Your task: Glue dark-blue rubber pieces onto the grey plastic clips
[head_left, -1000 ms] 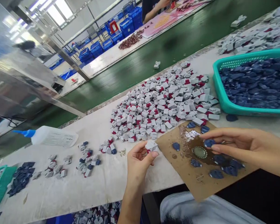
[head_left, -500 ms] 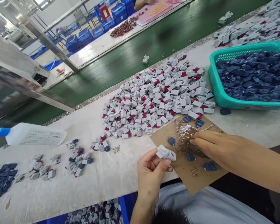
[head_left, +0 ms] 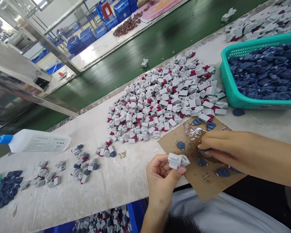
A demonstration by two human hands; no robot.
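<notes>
My left hand pinches a light grey plastic piece, blocky with a hollow end, just left of the brown cardboard sheet. My right hand is closed over the cardboard, its fingertips low against a wet, dark patch. A bit of a small dark blue piece shows under these fingertips; most of it is hidden. Around the hand lie several loose dark blue pieces, ribbed like little fists, among them one blue piece near the white residue.
Behind the cardboard spreads a heap of grey and dark red pieces. A teal basket of dark blue pieces stands right. At left lie a white bottle and small clusters of pieces. A green conveyor belt runs behind; a blue bin sits below.
The view has shifted slightly. My right fingers have moved over the dark wet patch, where a round dark rim showed before. My left hand still holds the grey piece, turned a little.
</notes>
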